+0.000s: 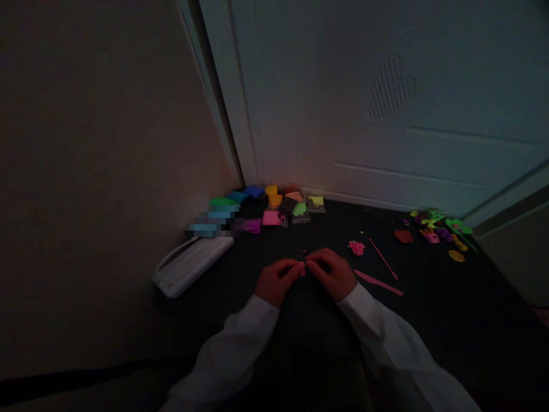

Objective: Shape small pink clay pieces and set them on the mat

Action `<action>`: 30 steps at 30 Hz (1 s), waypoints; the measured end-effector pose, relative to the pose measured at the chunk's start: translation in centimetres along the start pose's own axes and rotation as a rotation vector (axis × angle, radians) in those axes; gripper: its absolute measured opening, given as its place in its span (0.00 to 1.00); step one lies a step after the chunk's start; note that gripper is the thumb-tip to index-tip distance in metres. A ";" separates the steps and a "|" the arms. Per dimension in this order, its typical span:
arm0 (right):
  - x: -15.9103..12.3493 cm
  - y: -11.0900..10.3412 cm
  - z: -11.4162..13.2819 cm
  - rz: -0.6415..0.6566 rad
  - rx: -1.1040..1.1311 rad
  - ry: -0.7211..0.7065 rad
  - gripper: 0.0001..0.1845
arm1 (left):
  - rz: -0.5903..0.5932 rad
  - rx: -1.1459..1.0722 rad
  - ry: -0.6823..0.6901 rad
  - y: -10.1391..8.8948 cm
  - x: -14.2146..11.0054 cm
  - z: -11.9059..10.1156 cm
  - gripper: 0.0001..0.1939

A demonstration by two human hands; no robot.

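Right of the knobbly pink cluster point(356, 248) lies a pink stick point(383, 258), with a pink knife point(378, 282) nearer you; coloured packets point(274, 218) sit beyond it, leftward. Left of the cluster, your left hand point(277, 281) pinches a small pink piece point(302, 271), seemingly longest toward you. Your right hand's point(332, 274) fingertips nearly meet beside it; you can't tell whether they grip anything.

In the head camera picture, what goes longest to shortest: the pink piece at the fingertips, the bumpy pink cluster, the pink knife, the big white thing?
1. Big white thing
2. Pink knife
3. Bumpy pink cluster
4. Pink piece, though part may be hidden, so its place is less sure.
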State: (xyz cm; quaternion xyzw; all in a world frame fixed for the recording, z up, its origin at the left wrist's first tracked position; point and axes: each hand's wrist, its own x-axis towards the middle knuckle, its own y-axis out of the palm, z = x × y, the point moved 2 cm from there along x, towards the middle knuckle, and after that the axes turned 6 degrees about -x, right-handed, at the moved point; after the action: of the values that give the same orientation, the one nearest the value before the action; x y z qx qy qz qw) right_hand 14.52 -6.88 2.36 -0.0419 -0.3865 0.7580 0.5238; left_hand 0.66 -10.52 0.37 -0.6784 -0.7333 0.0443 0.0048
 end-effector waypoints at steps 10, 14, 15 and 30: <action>0.7 -2.1 -2.2 -0.216 -0.028 0.143 0.12 | -0.002 0.008 -0.053 -0.1 -0.1 -1.1 0.15; 0.8 -2.6 -3.0 -0.309 -0.084 0.202 0.12 | -0.003 -0.021 -0.031 -0.1 0.0 -0.9 0.15; 0.8 -2.6 -3.0 -0.311 -0.091 0.201 0.12 | -0.025 -0.026 -0.029 -0.1 0.1 -0.9 0.15; 1.1 -2.0 -3.3 -0.331 -0.189 0.185 0.10 | -0.009 -0.041 0.141 0.9 9.4 -2.8 0.15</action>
State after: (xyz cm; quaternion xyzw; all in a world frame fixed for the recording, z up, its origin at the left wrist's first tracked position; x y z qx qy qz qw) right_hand 17.12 -3.87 1.67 -0.0960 -0.4078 0.6150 0.6681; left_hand 0.99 -0.98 2.55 -0.6765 -0.7350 -0.0187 0.0427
